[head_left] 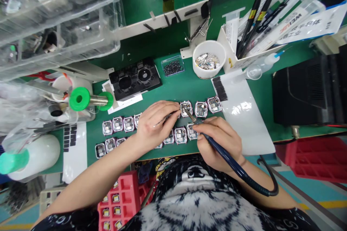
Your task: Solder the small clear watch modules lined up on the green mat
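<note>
My right hand [221,142] grips a soldering iron [230,161] by its dark blue handle, and its metal tip reaches into an open watch case [187,109] in the upper row. From the left, the fingertips of my left hand [155,124] come up to that same case. They are closed around thin metal tweezers [159,121], mostly hidden by the hand. Two rows of similar watch cases with bare circuit boards lie on the green mat [162,94]. One more case [201,109] sits just right of the iron's tip. My left hand and forearm cover part of both rows.
Behind the rows are a black fixture [135,78], a small box of black parts [172,66] and a white tub [209,73]. A solder spool [79,98] and white bottle [40,155] stand left. A white sheet [241,115] and black machine [300,90] lie right.
</note>
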`<action>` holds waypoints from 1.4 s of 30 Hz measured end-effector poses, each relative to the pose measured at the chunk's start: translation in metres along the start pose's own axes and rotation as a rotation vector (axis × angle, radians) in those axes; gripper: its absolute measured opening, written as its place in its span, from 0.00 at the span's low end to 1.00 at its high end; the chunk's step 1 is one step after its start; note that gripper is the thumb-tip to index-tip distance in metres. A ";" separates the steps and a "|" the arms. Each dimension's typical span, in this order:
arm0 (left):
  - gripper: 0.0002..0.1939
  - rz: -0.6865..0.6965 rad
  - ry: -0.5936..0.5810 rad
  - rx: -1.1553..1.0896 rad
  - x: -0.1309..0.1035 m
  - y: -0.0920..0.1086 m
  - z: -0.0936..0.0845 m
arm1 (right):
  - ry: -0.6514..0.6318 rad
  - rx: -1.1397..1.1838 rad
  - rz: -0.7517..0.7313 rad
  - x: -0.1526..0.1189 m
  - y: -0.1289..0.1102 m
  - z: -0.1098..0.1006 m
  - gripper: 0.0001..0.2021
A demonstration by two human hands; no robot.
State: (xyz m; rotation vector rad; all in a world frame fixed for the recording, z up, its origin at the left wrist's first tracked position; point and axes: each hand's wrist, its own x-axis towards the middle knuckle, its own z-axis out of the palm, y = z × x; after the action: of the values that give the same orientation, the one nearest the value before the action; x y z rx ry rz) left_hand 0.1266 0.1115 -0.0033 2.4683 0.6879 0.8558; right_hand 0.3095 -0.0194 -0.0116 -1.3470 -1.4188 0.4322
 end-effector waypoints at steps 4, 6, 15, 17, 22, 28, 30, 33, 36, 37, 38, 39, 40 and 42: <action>0.10 -0.007 -0.006 0.001 0.000 0.000 0.000 | -0.001 0.004 0.012 -0.001 0.000 0.000 0.16; 0.10 -0.006 -0.005 0.004 0.000 0.000 0.000 | -0.004 0.006 0.007 -0.001 0.000 0.000 0.16; 0.10 -0.005 0.006 0.012 0.001 0.000 0.001 | -0.009 -0.001 0.005 0.001 0.001 0.001 0.16; 0.09 -0.022 -0.003 0.004 0.001 0.000 0.001 | -0.015 -0.010 0.008 0.001 0.001 0.002 0.15; 0.09 -0.060 -0.030 -0.009 0.000 0.001 0.001 | -0.022 -0.010 0.009 0.002 0.000 0.003 0.15; 0.10 -0.051 -0.035 -0.002 -0.001 0.000 0.001 | -0.027 0.009 -0.001 0.004 0.001 0.005 0.15; 0.10 -0.046 -0.031 0.002 -0.001 0.000 0.002 | -0.032 0.012 -0.005 0.005 0.001 0.005 0.15; 0.10 -0.040 -0.030 0.008 -0.001 0.000 0.002 | -0.035 0.009 -0.007 0.005 0.002 0.005 0.15; 0.09 -0.042 -0.032 0.020 0.000 0.001 0.001 | -0.036 0.000 -0.009 0.006 0.002 0.006 0.14; 0.09 -0.042 -0.032 0.024 0.000 0.002 0.001 | -0.036 -0.001 -0.011 0.006 0.002 0.006 0.14; 0.09 -0.041 -0.031 0.027 0.001 0.002 0.000 | -0.036 -0.001 -0.011 0.006 0.002 0.006 0.14; 0.09 -0.042 -0.031 0.027 0.001 0.003 -0.001 | -0.035 0.001 -0.012 0.005 0.003 0.007 0.14; 0.09 -0.045 -0.034 0.026 0.002 0.003 -0.002 | -0.036 0.003 -0.011 0.005 0.003 0.007 0.14; 0.09 -0.059 -0.042 0.018 0.003 0.004 -0.004 | -0.039 0.006 -0.008 0.004 0.003 0.007 0.14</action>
State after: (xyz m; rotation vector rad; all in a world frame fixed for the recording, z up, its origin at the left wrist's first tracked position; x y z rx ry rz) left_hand 0.1275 0.1112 0.0028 2.4615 0.7531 0.7766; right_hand 0.3064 -0.0120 -0.0146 -1.3338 -1.4537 0.4593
